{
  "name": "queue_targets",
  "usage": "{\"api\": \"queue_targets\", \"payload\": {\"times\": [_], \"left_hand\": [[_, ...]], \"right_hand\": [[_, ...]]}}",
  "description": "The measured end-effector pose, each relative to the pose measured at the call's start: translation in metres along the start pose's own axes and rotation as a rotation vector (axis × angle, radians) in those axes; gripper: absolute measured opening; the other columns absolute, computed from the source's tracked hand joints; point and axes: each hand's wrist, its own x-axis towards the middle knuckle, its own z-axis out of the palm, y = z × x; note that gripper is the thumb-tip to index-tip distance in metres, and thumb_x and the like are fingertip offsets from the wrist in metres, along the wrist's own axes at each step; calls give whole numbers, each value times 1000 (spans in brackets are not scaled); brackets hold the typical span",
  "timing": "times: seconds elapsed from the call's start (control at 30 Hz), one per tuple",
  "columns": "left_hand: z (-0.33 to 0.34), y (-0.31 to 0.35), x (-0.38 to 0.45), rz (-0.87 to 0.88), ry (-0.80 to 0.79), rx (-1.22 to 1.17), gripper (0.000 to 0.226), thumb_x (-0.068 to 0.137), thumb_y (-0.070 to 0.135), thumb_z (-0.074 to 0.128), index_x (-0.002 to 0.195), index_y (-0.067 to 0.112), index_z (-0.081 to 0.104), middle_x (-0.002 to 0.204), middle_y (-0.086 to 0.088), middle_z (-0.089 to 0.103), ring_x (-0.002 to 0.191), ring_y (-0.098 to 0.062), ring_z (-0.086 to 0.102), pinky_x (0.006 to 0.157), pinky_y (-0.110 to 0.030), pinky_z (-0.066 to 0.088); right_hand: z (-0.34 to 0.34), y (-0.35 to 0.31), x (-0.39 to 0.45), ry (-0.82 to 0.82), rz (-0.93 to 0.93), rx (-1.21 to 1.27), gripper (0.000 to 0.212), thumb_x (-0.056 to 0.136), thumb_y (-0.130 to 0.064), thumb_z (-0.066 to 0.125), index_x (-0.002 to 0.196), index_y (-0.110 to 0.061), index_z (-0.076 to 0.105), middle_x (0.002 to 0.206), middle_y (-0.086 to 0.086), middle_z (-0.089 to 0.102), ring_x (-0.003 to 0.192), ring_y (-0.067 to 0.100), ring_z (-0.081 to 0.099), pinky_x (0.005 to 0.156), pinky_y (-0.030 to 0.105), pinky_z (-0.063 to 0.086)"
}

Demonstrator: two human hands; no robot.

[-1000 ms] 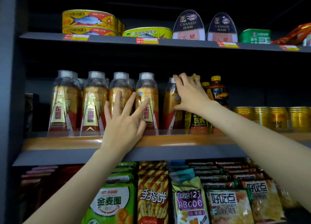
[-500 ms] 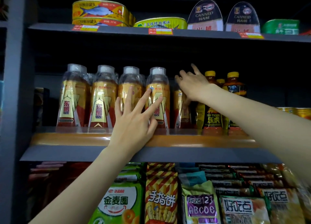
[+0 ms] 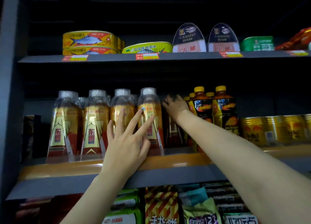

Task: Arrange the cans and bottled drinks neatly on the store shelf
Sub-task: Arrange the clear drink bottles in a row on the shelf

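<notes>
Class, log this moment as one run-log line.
left hand: open, touching front bottle | right hand: reaching behind bottle row, grip unclear

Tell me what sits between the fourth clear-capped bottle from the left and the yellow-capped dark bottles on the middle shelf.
In the head view, a bottle pushed back stands there in shadow, with the right hand reaching over its top; whether it grips it is unclear.
</notes>
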Motion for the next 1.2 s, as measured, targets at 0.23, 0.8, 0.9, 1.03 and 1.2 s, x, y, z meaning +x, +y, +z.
{"api": "queue_targets", "payload": {"times": [0.23, 0.8, 0.9, 1.03, 1.2], "left_hand": [[-7, 5, -1, -16, -22, -49, 52, 89, 37, 31, 137, 27, 48, 147, -7, 40, 140, -33, 17, 104, -61, 24], [38, 267, 76, 286, 136, -262, 47, 84, 28, 33, 118, 5, 56, 126, -18, 53, 115, -33, 41, 95, -49, 28], [60, 340, 94, 300, 166, -289, 46, 85, 27, 34, 119, 6, 56, 127, -16, 54, 117, -32, 43, 97, -47, 26], [90, 426, 114, 193, 114, -308, 48, 86, 30, 33, 122, 8, 56, 129, -14, 55, 121, -34, 46, 101, -48, 26], [115, 491, 136, 141, -19, -194, 56, 88, 36, 27, 132, 11, 52, 138, -15, 49, 129, -38, 41, 104, -59, 26]], "right_hand": [[-6, 32, -64, 135, -99, -56, 69, 96, -34, 52, 152, -17, 16, 157, 16, 17, 144, 37, 15, 116, 54, 0], [189, 378, -300, 415, 243, -61, 46, 78, -19, 75, 115, 0, 57, 115, 26, 56, 94, 43, 59, 80, 50, 48], [221, 431, -320, 364, 278, -77, 45, 80, -20, 73, 117, 0, 55, 115, 26, 55, 95, 43, 57, 80, 51, 47], [253, 483, -323, 276, 393, 157, 48, 92, -31, 60, 131, -5, 49, 131, 21, 44, 116, 39, 43, 92, 49, 38], [294, 503, -281, 310, 459, 664, 55, 90, -36, 63, 137, -15, 45, 139, 16, 35, 130, 35, 30, 105, 42, 29]]}}
